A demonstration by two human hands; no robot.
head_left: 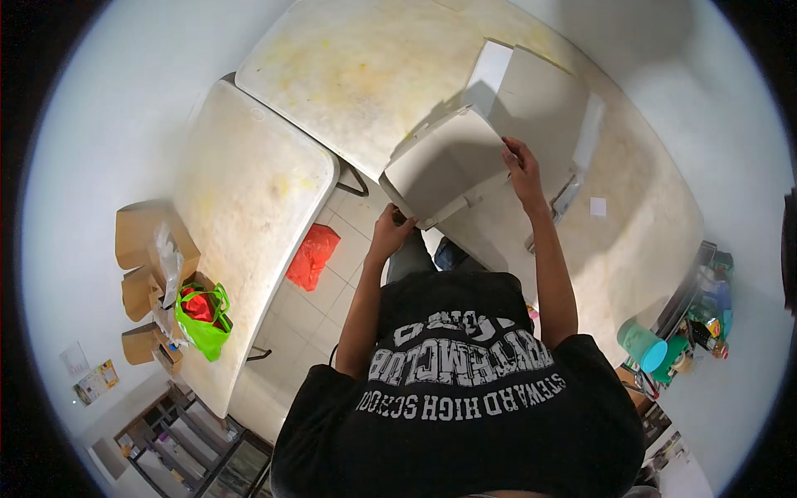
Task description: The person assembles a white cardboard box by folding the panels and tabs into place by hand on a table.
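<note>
A shallow grey cardboard box point(448, 158), its low walls folded up, is held tilted over the near edge of the far table. My left hand point(390, 232) grips its near left corner, fingers closed at the wall. At the right side, the fingers of my right hand point(523, 173) are closed on the box's edge. Just beyond, a larger flat cardboard sheet point(540, 104) with white edge strips lies on the table, partly hidden behind the box. A narrow metallic object point(567, 199) lies beside my right forearm; its kind is unclear.
The stained far table point(349, 66) meets a left table point(241, 174) at a gap. Brown cartons point(149, 241) and a green bag point(203, 328) stand at left. A red plastic bag point(313, 257) lies on the floor. A white paper square point(598, 207) and turquoise cup point(642, 345) are at right.
</note>
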